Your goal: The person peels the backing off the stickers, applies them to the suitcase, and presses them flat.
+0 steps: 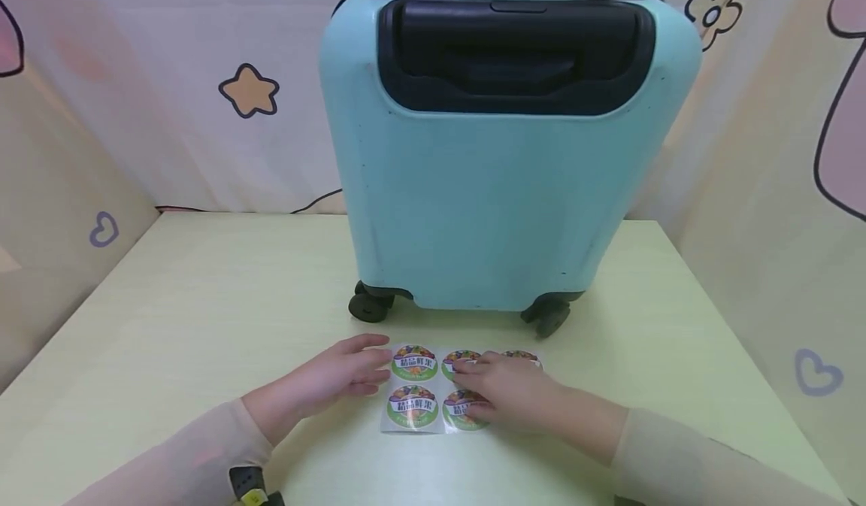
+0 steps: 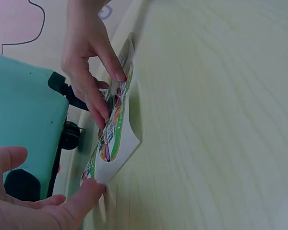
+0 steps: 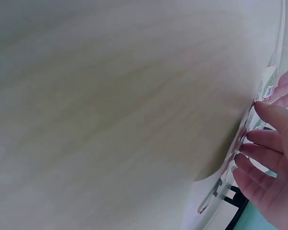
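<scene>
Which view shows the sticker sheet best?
The head view: the sticker sheet lies flat, printed rounds facing the camera, both hands on it. The left wrist view shows it edge-on and foreshortened; the right wrist view catches only a blurred sliver.

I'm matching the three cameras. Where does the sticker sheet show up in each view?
Head: sticker sheet lies bottom centre, flat on the table, between both hands.
Left wrist: sheet stands edge-on, centre left.
Right wrist: only a blurred strip of it shows along the right edge, by the fingers.
Shared landmark: the blue suitcase, visible behind the sheet in all three.

Upright turquoise suitcase (image 1: 504,190) on table (image 1: 203,295)
</scene>
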Available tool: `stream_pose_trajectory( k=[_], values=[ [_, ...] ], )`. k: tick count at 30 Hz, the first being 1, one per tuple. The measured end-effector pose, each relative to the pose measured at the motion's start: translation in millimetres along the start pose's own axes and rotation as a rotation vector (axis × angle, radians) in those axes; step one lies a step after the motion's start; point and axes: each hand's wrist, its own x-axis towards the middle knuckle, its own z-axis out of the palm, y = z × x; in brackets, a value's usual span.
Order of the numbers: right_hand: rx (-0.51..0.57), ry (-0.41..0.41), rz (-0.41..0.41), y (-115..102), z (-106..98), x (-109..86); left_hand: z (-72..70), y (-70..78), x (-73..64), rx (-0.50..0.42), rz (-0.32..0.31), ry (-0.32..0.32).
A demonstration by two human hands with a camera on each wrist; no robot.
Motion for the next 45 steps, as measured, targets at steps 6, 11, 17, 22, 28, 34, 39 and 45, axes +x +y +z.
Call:
stream_pose_trajectory(
  k=[6,11,17,22,28,34,39,45],
  values=[
    [-0.007,-0.01,-0.001,0,1,0.2,1.4,-3.2,5.2,-0.049,0.009,0.041],
    [0.009,-0.016,0.016,1,1,-0.2,2.3,-8.6,11.9,-0.036,0.032,0.004],
    [0.024,-0.005,0.028,1,1,-0.2,5.9,-12.5,14.9,0.0,0.023,-0.023],
    [0.079,0.089,0.029,-1,0,5.2,9.0,-12.2,14.9,-0.006,0.01,-0.01],
    [0.263,0.241,0.13,-11,-7,15.9,13.2,-9.8,14.4,-0.018,0.026,-0.017],
    [0.385,0.338,0.164,-21,-10,25.1,20.3,-8.6,12.6,-0.027,0.048,-0.036],
    [0.385,0.379,0.147,-25,-9,30.1,23.7,-8.4,11.6,-0.035,0.066,-0.042],
    [0.376,0.386,0.159,-25,-8,31.4,27.5,-7.4,13.0,-0.01,0.073,-0.042]
  ],
)
